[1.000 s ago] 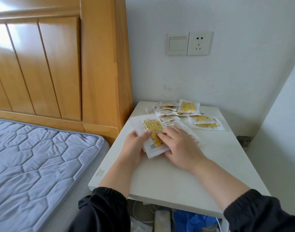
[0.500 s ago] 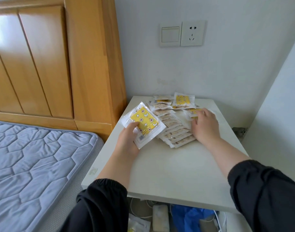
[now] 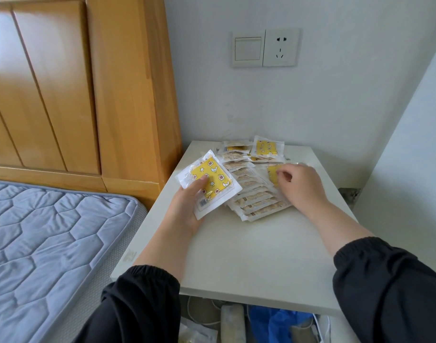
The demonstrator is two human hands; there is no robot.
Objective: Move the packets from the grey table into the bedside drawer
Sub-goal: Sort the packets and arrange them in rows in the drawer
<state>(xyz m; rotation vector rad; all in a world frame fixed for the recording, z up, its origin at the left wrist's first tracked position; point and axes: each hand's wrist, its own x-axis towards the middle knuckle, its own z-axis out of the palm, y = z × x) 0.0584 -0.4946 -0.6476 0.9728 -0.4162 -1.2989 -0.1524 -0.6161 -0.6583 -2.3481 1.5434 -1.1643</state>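
A: What moved?
B: The right hand (image 3: 302,185) has curled; its fingers (image 3: 285,172) now pinch one yellow, clear-wrapped plastic packet (image 3: 272,174), centre right.
A: Progress?
B: Seemingly early: the left hand (image 3: 187,206) grips a gathered stack (image 3: 212,180); a fanned pile (image 3: 255,204) lies on the pale grey table (image 3: 236,256). No drawer visible.

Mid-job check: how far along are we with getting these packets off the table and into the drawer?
Nothing looks stowed yet, and no drawer is in view. In hand: the left hand holds a packet stack, and the right hand pinches a single yellow packet. Left to move: the fanned row and the back cluster on the table.
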